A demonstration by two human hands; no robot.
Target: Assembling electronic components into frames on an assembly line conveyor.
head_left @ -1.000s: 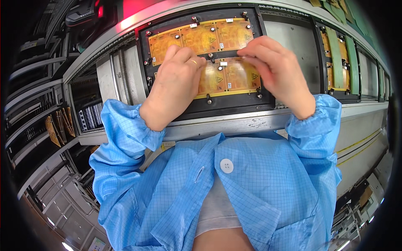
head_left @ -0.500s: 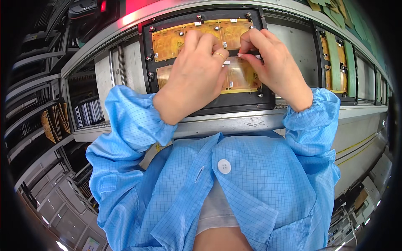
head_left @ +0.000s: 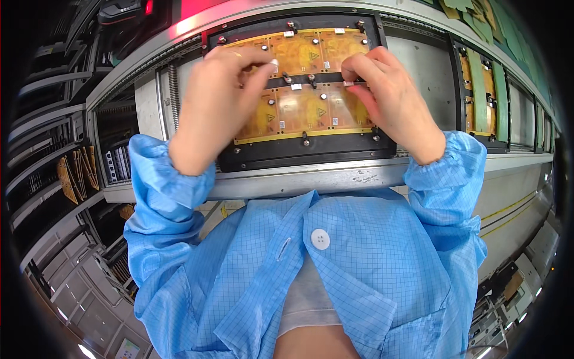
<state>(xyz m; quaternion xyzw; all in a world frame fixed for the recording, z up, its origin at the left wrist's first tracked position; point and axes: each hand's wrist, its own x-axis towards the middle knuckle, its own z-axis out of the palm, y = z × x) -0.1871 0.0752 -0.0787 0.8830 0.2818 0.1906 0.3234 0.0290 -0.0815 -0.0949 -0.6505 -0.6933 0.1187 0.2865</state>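
Note:
Two rows of amber circuit boards, an upper row (head_left: 298, 55) and a lower row (head_left: 302, 107), lie in a black fixture (head_left: 281, 152) on a metal rail conveyor. My left hand (head_left: 218, 99), blurred by motion, hovers over the left side of the boards with thumb and forefinger together. A small white part (head_left: 274, 64) shows at those fingertips. At the right, my right hand (head_left: 391, 90) pinches a small white connector (head_left: 348, 84) at the upper edge of the lower row. Another white connector (head_left: 296, 87) sits between the hands, beside black clamps (head_left: 311, 79).
Along the front runs a metal rail (head_left: 311, 181). Farther right on the conveyor is a second fixture with amber boards and green strips (head_left: 502, 99). Racks at the left hold upright boards (head_left: 78, 173). Green and brown sheets (head_left: 478, 21) lie at the back right.
My left hand has moved left, uncovering the middle of the lower boards. The fixture has shifted slightly right. My right hand stays almost in place, still pinching.

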